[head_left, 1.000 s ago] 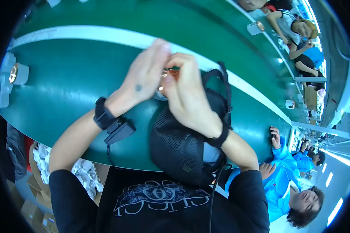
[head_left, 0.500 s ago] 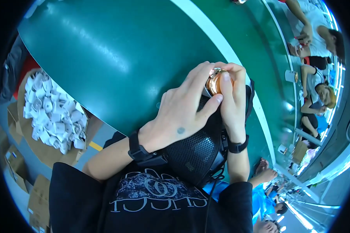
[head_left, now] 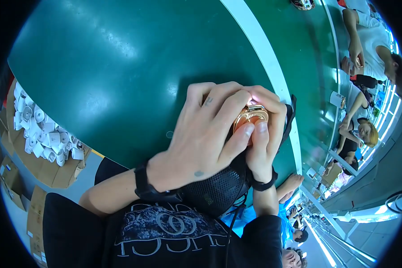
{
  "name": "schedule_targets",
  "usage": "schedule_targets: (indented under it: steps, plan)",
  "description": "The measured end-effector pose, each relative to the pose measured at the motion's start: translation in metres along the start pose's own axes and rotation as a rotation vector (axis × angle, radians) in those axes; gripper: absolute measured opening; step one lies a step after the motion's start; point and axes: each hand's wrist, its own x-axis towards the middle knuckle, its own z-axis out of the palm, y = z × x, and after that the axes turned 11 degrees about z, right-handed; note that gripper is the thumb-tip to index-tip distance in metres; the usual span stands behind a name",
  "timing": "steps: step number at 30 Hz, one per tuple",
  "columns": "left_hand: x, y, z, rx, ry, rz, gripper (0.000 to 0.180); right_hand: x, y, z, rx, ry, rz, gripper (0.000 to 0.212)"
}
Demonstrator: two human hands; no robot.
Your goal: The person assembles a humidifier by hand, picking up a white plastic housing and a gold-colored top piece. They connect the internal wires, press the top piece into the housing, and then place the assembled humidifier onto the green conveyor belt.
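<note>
A shiny gold-coloured round part (head_left: 253, 115), with a ridged rim and a small raised piece at its top edge, is held between my two hands above the table. My left hand (head_left: 203, 134) wraps round its left side with fingers bent and the thumb pressed on its face. My right hand (head_left: 269, 127) closes round the right side, its thumb lying beside the left one. Fingers and thumbs cover much of the part. Below the hands is a black mesh item (head_left: 219, 187) with straps and cords, close to my body.
A green table (head_left: 98, 89) with a white edge strip (head_left: 254, 38) spreads ahead. At left, a cardboard box (head_left: 44, 172) holds many white cylindrical pieces (head_left: 44, 136). Across the right-hand green surface, a white and gold piece (head_left: 337, 99) lies near other people at work.
The gold-coloured part has turned in my hands, and both thumbs now press side by side on its near face. My left fingers have bent more over its top. The whole view has shifted somewhat.
</note>
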Motion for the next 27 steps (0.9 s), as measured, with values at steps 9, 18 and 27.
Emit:
schedule_targets:
  steps: [9, 18, 27]
  plan:
    - [0.0, -0.008, 0.021, -0.347, 0.2, -0.064, 0.049, -0.008, -0.002, 0.01, 0.119, 0.0, 0.043, 0.041]
    - [0.002, -0.019, 0.023, -0.481, 0.268, -0.028, 0.049, 0.009, 0.009, 0.001, 0.016, -0.06, -0.151, 0.057]
    - [0.004, -0.017, 0.021, -0.494, 0.359, 0.037, 0.045, 0.025, 0.036, -0.004, 0.152, -0.14, -0.42, 0.094]
